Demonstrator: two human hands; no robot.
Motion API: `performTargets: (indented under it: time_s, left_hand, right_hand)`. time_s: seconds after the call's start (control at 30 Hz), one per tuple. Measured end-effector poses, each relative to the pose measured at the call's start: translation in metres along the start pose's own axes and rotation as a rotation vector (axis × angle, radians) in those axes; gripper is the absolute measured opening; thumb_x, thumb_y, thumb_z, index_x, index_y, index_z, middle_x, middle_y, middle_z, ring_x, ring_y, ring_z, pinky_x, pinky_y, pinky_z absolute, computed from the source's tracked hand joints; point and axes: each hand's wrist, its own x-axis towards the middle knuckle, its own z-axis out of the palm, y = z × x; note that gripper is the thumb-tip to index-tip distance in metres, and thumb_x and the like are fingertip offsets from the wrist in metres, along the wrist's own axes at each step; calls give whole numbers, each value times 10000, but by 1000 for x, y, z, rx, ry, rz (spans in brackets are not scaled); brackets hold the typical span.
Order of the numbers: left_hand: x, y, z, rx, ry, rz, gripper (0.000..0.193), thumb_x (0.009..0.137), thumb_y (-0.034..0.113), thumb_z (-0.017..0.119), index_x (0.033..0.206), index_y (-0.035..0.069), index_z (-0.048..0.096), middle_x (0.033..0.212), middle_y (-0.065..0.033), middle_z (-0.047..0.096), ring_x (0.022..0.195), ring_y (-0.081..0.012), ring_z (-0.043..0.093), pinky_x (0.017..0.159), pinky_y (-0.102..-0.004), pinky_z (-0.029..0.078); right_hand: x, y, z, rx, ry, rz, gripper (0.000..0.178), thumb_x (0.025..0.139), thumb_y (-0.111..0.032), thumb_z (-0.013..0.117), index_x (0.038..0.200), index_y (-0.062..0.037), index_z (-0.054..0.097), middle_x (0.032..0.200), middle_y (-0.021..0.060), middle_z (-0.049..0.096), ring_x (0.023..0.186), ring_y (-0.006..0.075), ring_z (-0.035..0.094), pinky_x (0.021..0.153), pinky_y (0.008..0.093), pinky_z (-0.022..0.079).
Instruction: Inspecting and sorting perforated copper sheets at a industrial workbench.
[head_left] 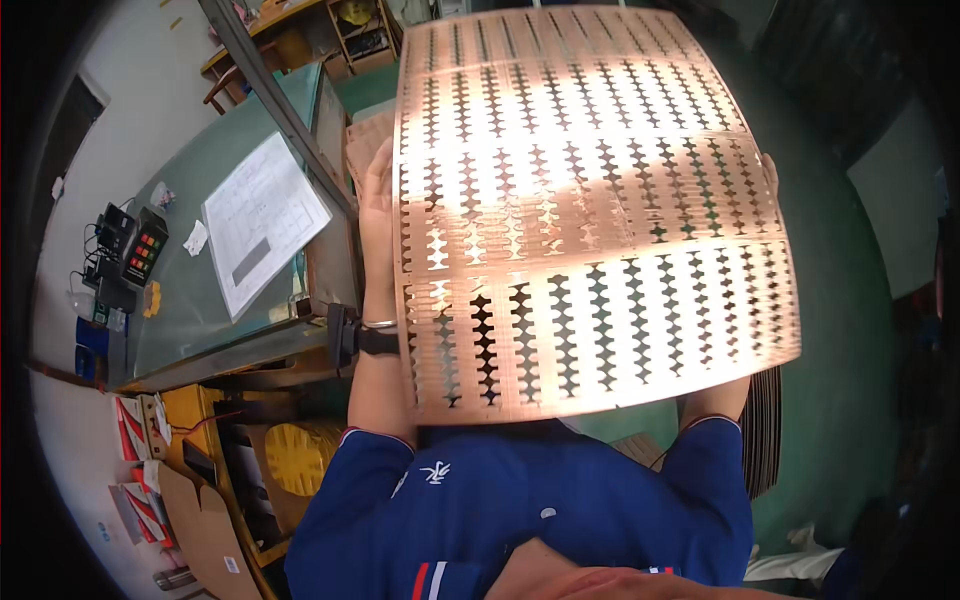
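A large copper-coloured perforated sheet is held up in front of me, bowed slightly and shining with glare. Rows of scalloped cut-outs run through it. My left hand grips its left edge, with most of the fingers hidden behind the metal. At the opposite edge, only a sliver of my right hand shows, closed on the sheet's upper right side. A dark band with a small black device and a metal bracelet are on my left wrist.
On the left, a glass-topped table bears a printed paper sheet and small black devices. A metal post rises beside it. Below are a yellow cabinet and cardboard. A stack of thin sheets stands lower right.
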Motion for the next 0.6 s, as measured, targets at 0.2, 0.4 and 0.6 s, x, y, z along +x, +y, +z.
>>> performTargets:
  time_s: [0.2, 0.4, 0.6]
  left_hand:
    - [-8, 5, -12, 25, -73, -31, 495, 901, 54, 489, 1361, 36, 306, 1343, -146, 407, 1157, -225, 496, 954, -345, 464]
    - [-15, 7, -11, -378, -56, -229, 458, 953, 97, 356, 1394, 73, 236, 1361, -154, 382, 1188, -250, 468, 976, -401, 451]
    - [-23, -1, -9, -294, -61, -299, 491, 943, 73, 371, 1406, 152, 226, 1374, -157, 362, 1204, -277, 450, 959, -407, 464]
  right_hand:
    - [-27, 27, -5, -9, 239, 68, 309, 951, -211, 427, 1241, -105, 444, 1364, 171, 387, 1281, 266, 361, 1066, 450, 280]
    - [-41, 23, -5, -37, 324, 80, 326, 953, -212, 419, 1252, -85, 427, 1368, 179, 378, 1280, 270, 361, 1069, 445, 280]
    - [-42, 19, -14, -75, 369, 102, 343, 954, -214, 411, 1264, -66, 409, 1373, 186, 369, 1279, 274, 361, 1072, 440, 280]
